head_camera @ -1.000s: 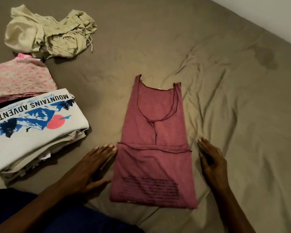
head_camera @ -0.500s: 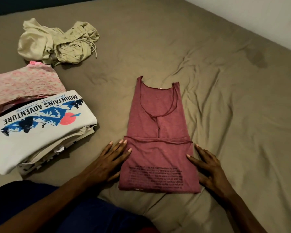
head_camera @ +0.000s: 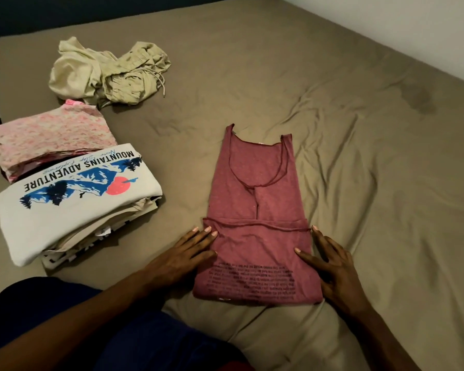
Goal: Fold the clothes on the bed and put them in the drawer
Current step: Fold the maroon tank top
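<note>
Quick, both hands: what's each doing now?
Left hand: open, fingers flat on the red top's edge.
Right hand: open, resting on its other edge.

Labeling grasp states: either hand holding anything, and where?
Nothing gripped. Left hand and right hand lie flat at the side edges of the red tank top.

Both forearms are reaching forward, the left hand [head_camera: 184, 254] and right hand [head_camera: 330, 266] lying palm-down, fingers [head_camera: 310, 259] straight and slightly spread.
</note>
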{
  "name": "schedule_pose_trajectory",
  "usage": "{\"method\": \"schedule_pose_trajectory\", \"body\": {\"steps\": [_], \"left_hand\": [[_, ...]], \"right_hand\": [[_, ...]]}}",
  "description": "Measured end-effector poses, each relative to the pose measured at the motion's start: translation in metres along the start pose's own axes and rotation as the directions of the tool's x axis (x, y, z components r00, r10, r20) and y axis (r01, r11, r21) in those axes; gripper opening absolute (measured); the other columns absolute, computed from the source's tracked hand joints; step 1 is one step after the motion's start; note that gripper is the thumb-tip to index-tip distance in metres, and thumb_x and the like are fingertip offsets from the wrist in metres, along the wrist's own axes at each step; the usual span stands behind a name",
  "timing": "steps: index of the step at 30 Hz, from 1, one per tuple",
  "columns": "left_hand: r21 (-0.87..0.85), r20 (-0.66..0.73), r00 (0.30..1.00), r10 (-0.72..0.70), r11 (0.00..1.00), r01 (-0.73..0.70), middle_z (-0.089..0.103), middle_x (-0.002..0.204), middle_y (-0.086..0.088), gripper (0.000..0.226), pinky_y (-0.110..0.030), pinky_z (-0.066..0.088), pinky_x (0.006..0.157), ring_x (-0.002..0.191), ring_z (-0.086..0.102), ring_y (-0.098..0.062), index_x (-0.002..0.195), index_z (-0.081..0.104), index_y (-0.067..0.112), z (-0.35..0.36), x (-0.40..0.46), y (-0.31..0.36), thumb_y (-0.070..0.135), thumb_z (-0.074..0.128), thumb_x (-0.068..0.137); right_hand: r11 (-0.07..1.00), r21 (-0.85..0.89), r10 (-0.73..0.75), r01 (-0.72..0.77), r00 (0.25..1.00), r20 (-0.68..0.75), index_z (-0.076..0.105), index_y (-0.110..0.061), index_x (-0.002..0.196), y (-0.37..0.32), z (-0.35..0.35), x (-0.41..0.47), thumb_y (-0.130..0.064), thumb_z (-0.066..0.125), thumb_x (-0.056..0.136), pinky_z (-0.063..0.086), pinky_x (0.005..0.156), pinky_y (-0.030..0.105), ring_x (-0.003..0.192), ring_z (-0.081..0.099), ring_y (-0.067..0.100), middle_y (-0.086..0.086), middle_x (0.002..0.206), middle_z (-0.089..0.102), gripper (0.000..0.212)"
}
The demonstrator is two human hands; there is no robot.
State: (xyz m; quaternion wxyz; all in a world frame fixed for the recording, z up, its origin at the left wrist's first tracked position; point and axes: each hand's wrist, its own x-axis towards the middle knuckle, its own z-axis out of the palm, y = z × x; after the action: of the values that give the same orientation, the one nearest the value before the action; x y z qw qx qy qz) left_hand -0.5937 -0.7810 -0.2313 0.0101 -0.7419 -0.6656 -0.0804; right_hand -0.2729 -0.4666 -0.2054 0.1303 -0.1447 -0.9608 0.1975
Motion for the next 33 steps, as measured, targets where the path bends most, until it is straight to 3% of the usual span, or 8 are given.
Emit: {"method": "schedule_pose_trajectory", "body": {"steps": [8, 12, 15, 19, 23, 25, 30, 33], "left_hand": [[-0.115, -0.142, 0.981, -0.132, 0.987, 0.116, 0.036, 0.162, -0.014, 0.052, -0.034, 0.04, 0.112, 0.154, 0.025, -0.027, 0.143, 0.057, 0.022, -0.015, -0.004, 0.005, 0.041, 0.021, 0.111], [-0.333, -0.222, 0.958, -0.182, 0.937, 0.101, 0.047, 0.155, -0.013, 0.039, -0.05, 0.029, 0.122, 0.149, 0.036, -0.03, 0.138, 0.058, 0.014, -0.027, 0.005, 0.01, 0.026, 0.035, 0.108], [-0.592, -0.256, 0.895, -0.365, 0.791, 0.153, 0.062, 0.141, -0.006, 0.039, -0.043, 0.037, 0.118, 0.134, 0.057, -0.024, 0.135, 0.062, 0.01, -0.051, 0.023, 0.013, 0.013, 0.042, 0.101], [-0.902, -0.111, 0.71, -0.695, 0.37, 0.221, 0.075, 0.092, -0.001, 0.024, -0.032, 0.055, 0.074, 0.085, 0.068, -0.016, 0.107, 0.07, 0.009, -0.108, 0.101, -0.027, 0.008, 0.047, 0.107], [-0.904, 0.41, 0.507, -0.758, -0.412, 0.116, 0.079, 0.086, -0.003, 0.022, -0.028, 0.058, 0.069, 0.081, 0.072, -0.022, 0.101, 0.075, 0.012, -0.124, 0.195, -0.111, 0.02, 0.054, 0.102], [-0.786, 0.582, 0.474, -0.66, -0.605, 0.123, 0.077, 0.08, -0.006, 0.024, -0.03, 0.059, 0.068, 0.071, 0.072, -0.022, 0.094, 0.073, 0.011, -0.113, 0.217, -0.134, 0.024, 0.054, 0.102], [-0.817, 0.574, 0.43, -0.697, -0.446, 0.366, 0.078, 0.088, -0.009, 0.01, -0.039, 0.059, 0.088, 0.083, 0.072, -0.025, 0.099, 0.074, 0.002, -0.075, 0.214, -0.149, 0.006, 0.067, 0.093], [-0.858, 0.514, 0.454, -0.728, -0.425, 0.29, 0.078, 0.089, -0.012, 0.016, -0.032, 0.062, 0.072, 0.076, 0.075, -0.022, 0.104, 0.072, -0.004, -0.06, 0.213, -0.146, 0.005, 0.059, 0.1]], "right_hand": [[0.994, 0.105, 0.011, -0.008, 1.0, -0.027, 0.064, -0.039, 0.138, -0.001, 0.003, -0.001, -0.046, 0.05, 0.101, 0.035, 0.109, 0.042, 0.146, 0.041, 0.029, 0.003, 0.168, 0.031, 0.04], [0.937, 0.346, 0.066, -0.04, 0.996, -0.065, 0.074, -0.024, 0.128, -0.017, -0.009, 0.006, -0.039, 0.057, 0.095, 0.03, 0.119, 0.041, 0.152, 0.035, 0.027, 0.006, 0.164, 0.038, 0.039], [0.842, 0.536, 0.106, -0.06, 0.993, -0.055, 0.077, -0.013, 0.121, -0.026, -0.03, 0.033, -0.024, 0.063, 0.094, 0.036, 0.118, 0.034, 0.144, 0.047, 0.023, 0.007, 0.15, 0.058, 0.032], [0.628, 0.739, 0.365, -0.246, 0.931, 0.0, 0.079, -0.02, 0.088, -0.027, -0.066, 0.126, 0.017, 0.051, 0.095, 0.056, 0.079, 0.02, 0.085, 0.071, 0.002, -0.012, 0.089, 0.078, 0.047], [0.288, 0.873, 0.586, -0.394, 0.793, 0.165, 0.076, -0.008, 0.111, 0.005, -0.056, 0.245, -0.021, 0.069, 0.094, 0.057, 0.081, 0.04, 0.09, 0.073, 0.026, 0.011, 0.105, 0.079, 0.022], [0.151, 0.836, 0.631, -0.528, 0.702, 0.329, 0.072, 0.001, 0.117, 0.019, -0.035, 0.273, -0.02, 0.071, 0.093, 0.059, 0.092, 0.052, 0.092, 0.073, 0.033, 0.019, 0.107, 0.077, 0.033], [0.059, 0.797, 0.789, -0.601, 0.517, 0.332, 0.073, 0.004, 0.098, 0.034, 0.003, 0.274, -0.014, 0.067, 0.091, 0.06, 0.082, 0.06, 0.081, 0.074, 0.039, 0.026, 0.094, 0.076, 0.02], [0.124, 0.807, 0.812, -0.578, 0.526, 0.251, 0.07, 0.008, 0.097, 0.04, 0.016, 0.275, -0.014, 0.063, 0.096, 0.058, 0.074, 0.055, 0.075, 0.068, 0.033, 0.024, 0.087, 0.075, 0.023]]}}
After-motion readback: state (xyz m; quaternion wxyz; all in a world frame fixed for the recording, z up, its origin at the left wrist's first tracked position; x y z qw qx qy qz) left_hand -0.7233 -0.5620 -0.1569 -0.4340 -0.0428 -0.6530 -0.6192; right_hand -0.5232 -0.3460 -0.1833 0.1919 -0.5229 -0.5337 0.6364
